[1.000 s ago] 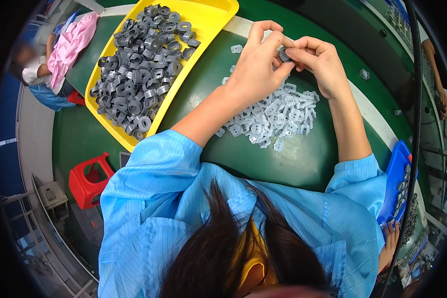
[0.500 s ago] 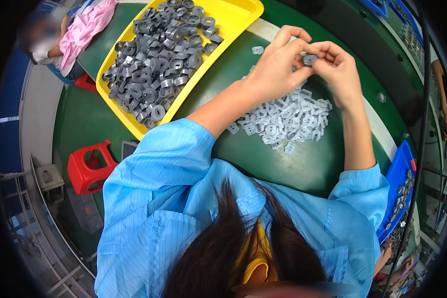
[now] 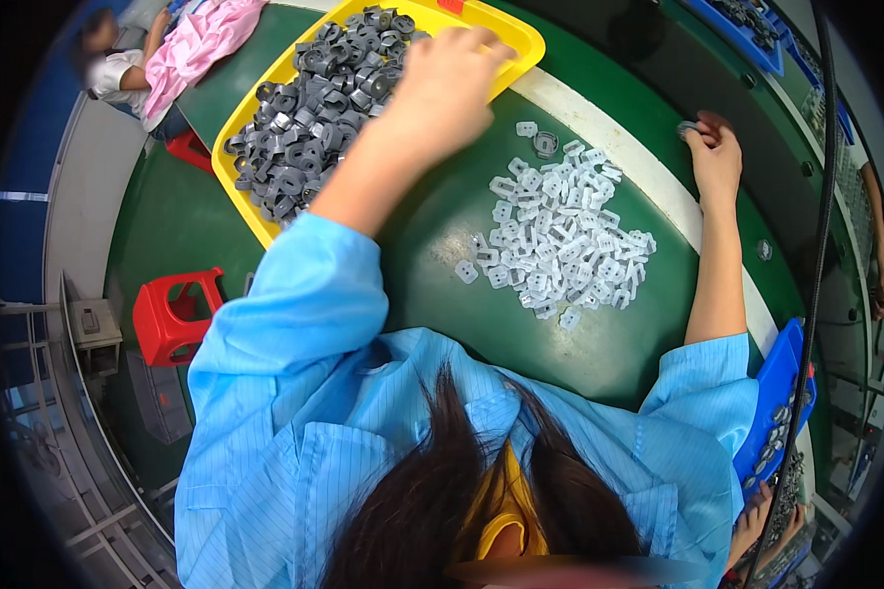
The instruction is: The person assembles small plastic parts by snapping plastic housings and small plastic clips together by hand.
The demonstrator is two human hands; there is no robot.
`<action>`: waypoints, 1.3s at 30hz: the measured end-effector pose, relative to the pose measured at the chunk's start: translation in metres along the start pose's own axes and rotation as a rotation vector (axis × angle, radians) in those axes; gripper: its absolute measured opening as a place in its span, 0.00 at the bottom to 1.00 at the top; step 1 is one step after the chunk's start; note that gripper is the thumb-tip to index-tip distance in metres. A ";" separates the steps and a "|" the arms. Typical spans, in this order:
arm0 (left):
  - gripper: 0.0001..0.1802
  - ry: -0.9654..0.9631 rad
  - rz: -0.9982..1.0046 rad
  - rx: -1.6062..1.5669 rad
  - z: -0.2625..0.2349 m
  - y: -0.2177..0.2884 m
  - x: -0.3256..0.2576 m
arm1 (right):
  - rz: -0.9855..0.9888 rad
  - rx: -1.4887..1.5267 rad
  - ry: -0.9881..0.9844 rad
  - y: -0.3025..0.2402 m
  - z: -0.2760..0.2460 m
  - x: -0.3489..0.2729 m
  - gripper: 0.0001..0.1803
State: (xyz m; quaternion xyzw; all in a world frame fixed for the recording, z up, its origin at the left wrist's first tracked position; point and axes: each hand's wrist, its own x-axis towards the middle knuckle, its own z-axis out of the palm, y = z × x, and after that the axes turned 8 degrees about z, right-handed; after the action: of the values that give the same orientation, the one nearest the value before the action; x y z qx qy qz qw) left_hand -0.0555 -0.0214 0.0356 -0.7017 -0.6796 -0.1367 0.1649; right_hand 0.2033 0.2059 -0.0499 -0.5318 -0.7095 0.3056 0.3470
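Observation:
My left hand (image 3: 449,83) reaches over the far right part of a yellow tray (image 3: 521,49), its fingers loosely spread and slightly blurred. Beneath and beside it in the tray lies a heap of dark grey ring-shaped plastic parts (image 3: 309,123). Out to the right, above the dark surface past the pale table edge, my right hand (image 3: 717,162) pinches a small grey plastic part (image 3: 687,129). Between my arms a pile of translucent white plastic pieces (image 3: 570,231) is spread on the green table (image 3: 427,294). One grey ring part (image 3: 545,144) rests at the pile's far edge.
A blue tray (image 3: 756,432) with grey parts stands at my right, near a black cable (image 3: 823,196). Another person's hands (image 3: 751,525) show below it. A red stool (image 3: 177,314) stands at the left. Another person with pink cloth (image 3: 201,49) is at the far left.
My hands have come apart from above the white pile. The left has moved left to the yellow tray; the right has moved outward with the grey part.

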 end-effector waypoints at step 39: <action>0.15 0.030 -0.632 -1.770 0.048 0.063 0.013 | 0.009 0.604 -0.536 -0.101 0.006 -0.076 0.09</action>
State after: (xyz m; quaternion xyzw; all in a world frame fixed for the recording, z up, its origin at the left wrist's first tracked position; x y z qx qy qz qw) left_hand 0.0062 0.0087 -0.0052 -0.3530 -0.4852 -0.6512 -0.4647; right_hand 0.1580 0.1067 0.0148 -0.3105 -0.6507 0.6297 0.2892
